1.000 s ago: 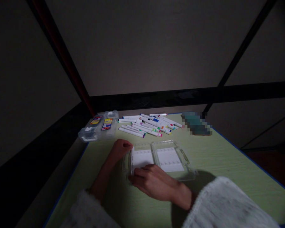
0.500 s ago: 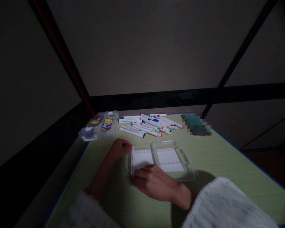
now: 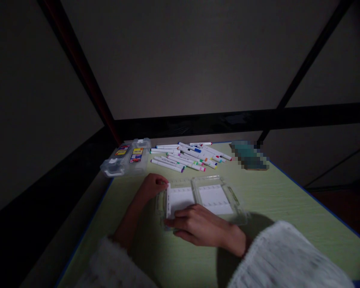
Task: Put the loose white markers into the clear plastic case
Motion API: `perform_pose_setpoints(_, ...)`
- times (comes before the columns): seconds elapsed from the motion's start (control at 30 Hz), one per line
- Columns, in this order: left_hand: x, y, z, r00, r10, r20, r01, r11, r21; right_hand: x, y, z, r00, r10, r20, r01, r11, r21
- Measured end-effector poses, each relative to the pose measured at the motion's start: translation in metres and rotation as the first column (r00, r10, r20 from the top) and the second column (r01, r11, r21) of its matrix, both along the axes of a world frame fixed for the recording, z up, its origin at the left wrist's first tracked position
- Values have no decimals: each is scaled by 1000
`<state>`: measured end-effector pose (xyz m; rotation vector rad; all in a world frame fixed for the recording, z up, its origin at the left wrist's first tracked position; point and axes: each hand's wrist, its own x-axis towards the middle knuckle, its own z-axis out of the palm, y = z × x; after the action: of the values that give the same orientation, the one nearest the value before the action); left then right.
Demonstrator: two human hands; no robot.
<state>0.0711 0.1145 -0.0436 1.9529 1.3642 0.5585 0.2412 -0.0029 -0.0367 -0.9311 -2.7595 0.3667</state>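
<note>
A clear plastic case [image 3: 225, 198] lies open on the green table [image 3: 288, 204], with white paper inserts in both halves. My left hand [image 3: 152, 186] is curled at the case's far left corner, fingertips pinching its edge. My right hand [image 3: 199, 227] rests over the near left part of the case, fingers bent and pressing on its rim and the white insert. Both arms wear fuzzy white sleeves.
Several white markers [image 3: 186, 156] with coloured caps lie scattered at the back of the table. A second clear case [image 3: 126, 162], closed, with coloured labels, sits at the back left corner. A blurred teal object [image 3: 249, 156] lies at the back right. Dark frame bars surround the table.
My right hand has slid slightly right and nearer along the case's near edge. The left hand stays at the far left corner.
</note>
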Motion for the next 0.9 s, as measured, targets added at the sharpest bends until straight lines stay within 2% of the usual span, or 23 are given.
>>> perform_pose_setpoints(0.5,-1,1,1,999,-22,32,23,999,-41,-1,-3,3,998,-32,59,31,999,26)
perform_pose_setpoints(0.9,-1,3,-1,999,-42,31,43,999,-33,-1,-3,2,996,-48,72,39,993,111)
